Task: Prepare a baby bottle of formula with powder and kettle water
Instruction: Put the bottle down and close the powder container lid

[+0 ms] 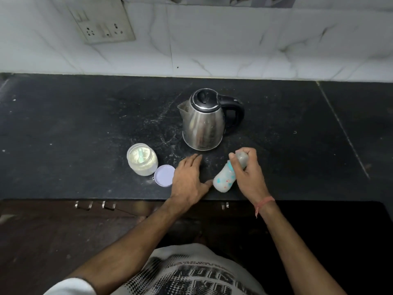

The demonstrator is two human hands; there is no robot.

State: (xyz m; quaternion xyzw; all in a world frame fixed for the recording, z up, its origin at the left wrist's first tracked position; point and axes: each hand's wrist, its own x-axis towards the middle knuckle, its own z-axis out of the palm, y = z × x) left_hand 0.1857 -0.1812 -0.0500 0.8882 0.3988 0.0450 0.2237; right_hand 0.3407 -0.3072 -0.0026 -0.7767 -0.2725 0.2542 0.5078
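The right hand (247, 167) was closed around the upper part of the baby bottle (225, 176), near its cap, and the bottle was tilted, its base pointing toward 7 o'clock and lying close to the front edge of the dark counter (85, 124). The left hand (189, 177) lay flat and open on the counter, at 9 o'clock from the bottle, holding nothing; its thumb was just beside the base of the bottle, and I cannot tell if it touched. The steel kettle (204, 122) stood upright at 12 o'clock from the hands, with its lid shut, its spout toward 9 o'clock and its black handle toward 3 o'clock. The open jar of powder (142, 159), with a pale green scoop (140, 156) inside, stood at 9 o'clock from the left hand. Its lilac lid (164, 175) lay on the counter just beside the jar, at 4 o'clock from it.
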